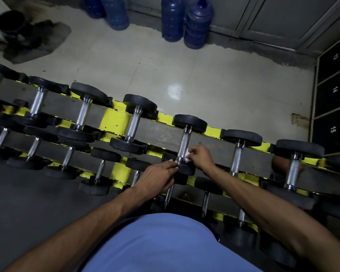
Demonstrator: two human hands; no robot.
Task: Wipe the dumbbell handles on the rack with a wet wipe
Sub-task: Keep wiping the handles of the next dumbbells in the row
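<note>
Pinching a white wipe (186,156) against the lower end of a dumbbell handle (183,144) on the top tier of the yellow rack (114,119), the right hand (201,157) is closed on it. The left hand (159,176) grips the same dumbbell's near weight (185,168), fingers curled.

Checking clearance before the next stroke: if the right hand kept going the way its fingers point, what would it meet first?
The right hand, holding the wet wipe, points left at the dumbbell handle. It would meet that handle first; the wipe seems already against it, though depth is unclear.
</note>
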